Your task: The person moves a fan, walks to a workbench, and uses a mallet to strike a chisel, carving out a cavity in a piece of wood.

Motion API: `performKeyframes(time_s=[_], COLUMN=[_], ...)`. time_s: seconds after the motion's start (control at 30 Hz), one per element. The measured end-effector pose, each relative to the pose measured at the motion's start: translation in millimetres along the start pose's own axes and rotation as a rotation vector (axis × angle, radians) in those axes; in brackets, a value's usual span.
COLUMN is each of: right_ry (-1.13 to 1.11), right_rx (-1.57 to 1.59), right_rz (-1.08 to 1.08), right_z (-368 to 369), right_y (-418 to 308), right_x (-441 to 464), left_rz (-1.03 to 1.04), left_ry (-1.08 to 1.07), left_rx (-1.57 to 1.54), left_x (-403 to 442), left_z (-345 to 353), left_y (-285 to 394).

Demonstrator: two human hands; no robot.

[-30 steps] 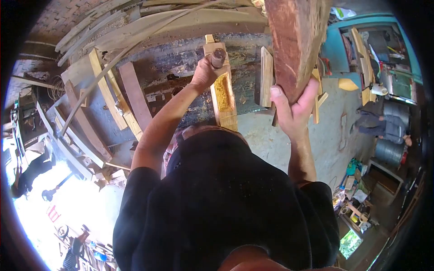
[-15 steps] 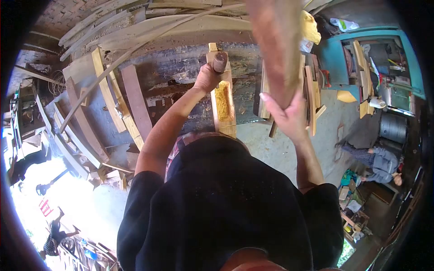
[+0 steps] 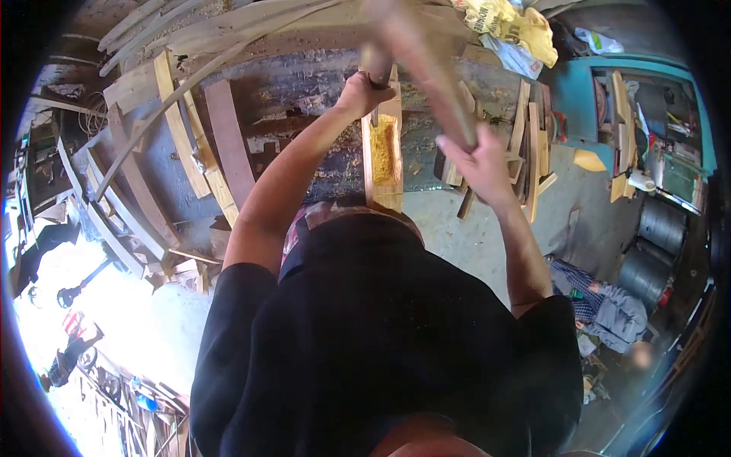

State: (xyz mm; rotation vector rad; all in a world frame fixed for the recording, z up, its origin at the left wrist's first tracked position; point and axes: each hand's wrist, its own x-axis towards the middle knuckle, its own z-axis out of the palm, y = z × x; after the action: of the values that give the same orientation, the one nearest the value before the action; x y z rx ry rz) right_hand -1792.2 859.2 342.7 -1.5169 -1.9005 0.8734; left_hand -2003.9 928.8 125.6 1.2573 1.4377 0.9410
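A pale wooden block [image 3: 386,199] lies lengthwise in front of me, with a long rough recess [image 3: 382,156] cut into its top. My left hand [image 3: 362,94] is wrapped round a chisel [image 3: 377,62] with a thick dark handle. The chisel stands near the recess's far end, and its blade shows only partly below the fist. In my right hand [image 3: 484,166] is the grip of a long wooden mallet [image 3: 435,76], smeared by motion. The mallet's far end appears close to the top of the chisel handle; whether they touch I cannot tell.
A dark, worn bench [image 3: 304,164] carries the block. Boards [image 3: 228,141] lean at the left, more wood pieces [image 3: 525,152] at the right. A yellow sack [image 3: 518,30] lies at the back. People [image 3: 613,312] are at the lower right and far lower left.
The mallet has swung leftward, from upright at the right to slanting toward the chisel top. My left hand still grips the chisel, slightly farther up the block. The camera view has shifted a little.
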Motion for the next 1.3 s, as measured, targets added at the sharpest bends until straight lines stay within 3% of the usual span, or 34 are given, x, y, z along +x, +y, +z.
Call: performKeyframes(time_s=[0.07, 0.13, 0.23, 0.33, 0.4, 0.47, 0.5, 0.53, 0.6, 0.73, 0.87, 0.9, 1.03, 1.1, 1.23, 1.3], right_ry=[-0.324, -0.335, -0.064, 0.066, 0.068, -0.342, -0.245, -0.251, -0.248, -0.135, -0.086, -0.042, 0.066, -0.089, -0.236, -0.126], right_rx=[-0.336, -0.299, -0.037, 0.076, -0.061, -0.132, -0.186, -0.192, -0.008, 0.153, 0.143, 0.154, 0.235, -0.139, -0.25, -0.172], right_rz=[0.232, 0.17, 0.053, 0.008, 0.069, 0.345, 0.203, 0.198, 0.328, 0.142, 0.104, -0.031, -0.016, -0.022, 0.179, 0.095], right_z=[-1.6, -9.7, -15.7, -1.6, 5.2, 3.6, 6.8, 1.8, -7.6, -14.9, -31.6, -32.7, -23.9, -9.4, -10.9, -16.0], right_y=[26.4, 26.0, -19.8, -11.9, -1.3, 22.7, 54.4, 52.2, 43.1, 30.2, -16.9, -26.4, -37.9, 7.1, 22.9, 8.4], right_x=[2.7, 5.3, 7.5, 14.2, 9.5, 5.0, -4.6, -3.7, -14.2, -15.8, -5.0, -1.2, -3.0, -3.1, 2.5, 0.0], left_rz=[-0.215, -0.251, -0.061, -0.031, -0.023, -0.231, -0.239, -0.25, -0.244, -0.156, -0.071, -0.042, 0.02, 0.011, -0.052, -0.099], left_ry=[0.091, -0.001, -0.037, -0.054, -0.071, 0.08, 0.055, 0.06, -0.016, 0.0, -0.02, -0.06, -0.077, -0.035, 0.072, 0.022], left_rx=[-0.024, 0.019, 0.045, 0.043, 0.1, 0.076, 0.079, -0.032, -0.133, -0.116, -0.103, -0.137, -0.008, -0.046, -0.085, -0.004], left_x=[-5.1, 3.4, 16.8, 4.3, 4.6, -7.1, -0.5, -2.6, -5.6, -14.6, -12.9, -13.2, -17.9, -19.5, -12.7, -16.1], left_z=[-4.4, -14.6, 0.2, 4.1, 7.0, 1.6, -7.8, -13.6, -18.1, -16.8, -10.6, -7.4, 5.0, 8.1, -6.8, -10.4], left_y=[12.3, 2.2, -35.4, -8.0, -3.6, 23.6, 12.8, 8.7, 0.3, 18.9, 23.3, 20.1, 9.9, 10.9, 24.6, 21.8])
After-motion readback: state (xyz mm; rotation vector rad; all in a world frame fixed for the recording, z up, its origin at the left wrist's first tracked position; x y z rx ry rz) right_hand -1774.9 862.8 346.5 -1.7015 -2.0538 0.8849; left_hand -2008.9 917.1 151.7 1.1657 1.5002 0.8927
